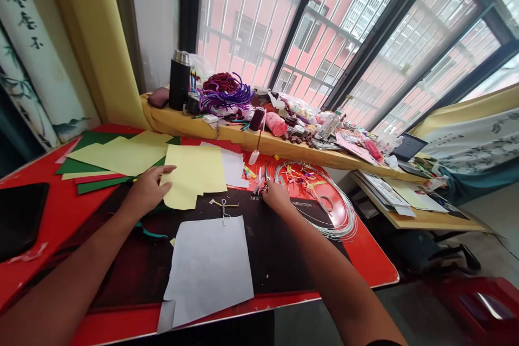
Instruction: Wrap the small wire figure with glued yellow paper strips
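My left hand (150, 190) pinches the left edge of a pale yellow sheet of paper (197, 170), with the thumb on top; the sheet has a notch cut from its lower right corner. Over the right part of the black mat, my right hand (276, 198) is closed around the dark handles of a pair of scissors (257, 190), whose blades are partly hidden. Between my hands lies a small twisted wire figure (224, 208), at the top edge of a white sheet (211, 267) with a folded lower left corner.
Green, yellow and red papers (117, 154) overlap at the left. A coil of silver wire (344, 221) rings colourful scraps on the right. A black tablet-like object (20, 216) lies far left. Behind, the crowded sill holds a black flask (179, 81) and purple pipe cleaners (227, 97).
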`<state>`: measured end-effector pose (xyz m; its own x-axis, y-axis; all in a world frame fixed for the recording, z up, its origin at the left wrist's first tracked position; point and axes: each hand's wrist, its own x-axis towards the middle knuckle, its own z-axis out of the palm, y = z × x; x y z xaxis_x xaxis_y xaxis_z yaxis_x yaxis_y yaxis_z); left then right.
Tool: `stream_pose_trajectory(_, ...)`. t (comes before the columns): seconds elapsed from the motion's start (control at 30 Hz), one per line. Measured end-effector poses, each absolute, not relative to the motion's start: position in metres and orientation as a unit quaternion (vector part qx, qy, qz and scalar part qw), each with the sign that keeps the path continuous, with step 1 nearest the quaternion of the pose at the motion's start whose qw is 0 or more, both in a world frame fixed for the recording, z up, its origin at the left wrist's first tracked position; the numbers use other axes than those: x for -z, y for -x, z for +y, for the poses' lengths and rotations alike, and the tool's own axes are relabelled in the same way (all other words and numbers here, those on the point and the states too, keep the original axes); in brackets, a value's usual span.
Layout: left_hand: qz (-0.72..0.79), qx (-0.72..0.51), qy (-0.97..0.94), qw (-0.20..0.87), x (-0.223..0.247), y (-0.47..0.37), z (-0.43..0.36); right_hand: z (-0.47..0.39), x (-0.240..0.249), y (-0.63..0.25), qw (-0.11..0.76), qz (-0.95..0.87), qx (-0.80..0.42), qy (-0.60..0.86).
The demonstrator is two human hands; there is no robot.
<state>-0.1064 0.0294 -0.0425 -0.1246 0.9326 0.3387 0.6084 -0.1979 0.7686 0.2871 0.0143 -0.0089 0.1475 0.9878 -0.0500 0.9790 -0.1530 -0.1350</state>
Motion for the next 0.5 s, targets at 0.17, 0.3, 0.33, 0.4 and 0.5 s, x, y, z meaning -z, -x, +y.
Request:
stream_pose_trajectory(0.17,0.672,-0.427,-0.574,0.191,0.054,0.112,0.037,0.02,0.011,-0.293,0.046,-0.649,-0.074,0.756)
stream_pose_trajectory(0.3,0.669,-0.453,-0.515,0.284,0.057,0.116,0.039,0.022,0.012,-0.3,0.074,-0.634,-0.094,0.764)
stream_pose_trajectory(0.33,0.66,-0.456,-0.51,0.31,0.057,0.116,0.04,0.022,0.012,-0.301,0.083,-0.629,-0.1,0.767)
stream_pose_trajectory(0.4,0.631,-0.461,-0.518,0.348,0.059,0.116,0.041,0.021,0.013,-0.304,0.104,-0.619,-0.112,0.77)
stream_pose_trajectory(0.5,0.6,-0.471,-0.541,0.355,0.059,0.113,0.039,0.019,0.015,-0.308,0.147,-0.606,-0.139,0.77)
